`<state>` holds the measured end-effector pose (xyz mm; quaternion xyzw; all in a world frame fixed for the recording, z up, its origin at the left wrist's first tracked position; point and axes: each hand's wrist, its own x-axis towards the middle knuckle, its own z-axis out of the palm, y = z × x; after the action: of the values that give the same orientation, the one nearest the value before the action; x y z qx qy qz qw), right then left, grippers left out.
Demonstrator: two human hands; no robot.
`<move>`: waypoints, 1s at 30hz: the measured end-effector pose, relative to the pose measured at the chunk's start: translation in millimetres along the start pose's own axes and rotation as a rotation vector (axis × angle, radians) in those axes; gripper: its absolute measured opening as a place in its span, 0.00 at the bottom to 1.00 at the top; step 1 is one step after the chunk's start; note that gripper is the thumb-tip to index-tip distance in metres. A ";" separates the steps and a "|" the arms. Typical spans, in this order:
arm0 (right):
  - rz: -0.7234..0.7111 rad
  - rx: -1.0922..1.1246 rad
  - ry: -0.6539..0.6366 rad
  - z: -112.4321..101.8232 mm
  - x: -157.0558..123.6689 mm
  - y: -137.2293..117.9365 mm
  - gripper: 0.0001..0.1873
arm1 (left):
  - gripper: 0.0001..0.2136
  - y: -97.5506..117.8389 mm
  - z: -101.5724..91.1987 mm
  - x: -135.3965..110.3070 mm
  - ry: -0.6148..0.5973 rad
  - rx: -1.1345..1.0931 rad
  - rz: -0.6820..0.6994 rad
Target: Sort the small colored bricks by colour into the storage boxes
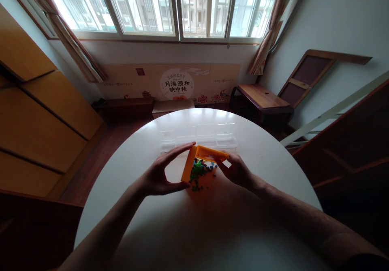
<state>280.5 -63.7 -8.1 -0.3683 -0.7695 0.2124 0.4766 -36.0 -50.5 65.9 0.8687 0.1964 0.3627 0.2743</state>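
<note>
An orange plastic box (189, 164) is tipped on its side above the white table, its hinged-looking lid (209, 153) swung out to the right. My left hand (159, 173) grips the box by its two ends, thumb at the near end and fingers at the far end. With thumb and fingers, my right hand (235, 167) pinches the lid's right end. Small building bricks (199, 170), mostly green with some blue and other dark ones, lie in a heap beside the box's opening. Whether some are still inside is hidden.
Just beyond the box, a clear plastic compartment tray (226, 142) lies on the round white table (261, 157). A wooden side table (261, 95) stands at the back right, and a low box (172, 106) is on the floor behind.
</note>
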 end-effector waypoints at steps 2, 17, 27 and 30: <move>0.016 0.005 0.011 1.0 0.2 -0.7 0.14 | 0.50 3.1 -1.9 1.0 -0.011 0.015 0.004; 0.074 0.056 0.065 4.2 2.5 -1.0 0.13 | 0.49 21.0 -13.7 3.3 -0.096 0.082 -0.002; 0.063 0.078 0.057 4.0 9.3 -5.8 0.12 | 0.46 1.2 -23.5 -9.0 -0.071 -0.211 -0.140; 0.078 0.068 0.060 4.9 8.2 -6.3 0.12 | 0.44 -2.4 -24.4 -9.6 -0.054 -0.246 -0.144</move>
<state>271.5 -61.3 -1.3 -0.3880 -0.7322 0.2458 0.5029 -60.7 -45.6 73.7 0.8215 0.2051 0.3400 0.4092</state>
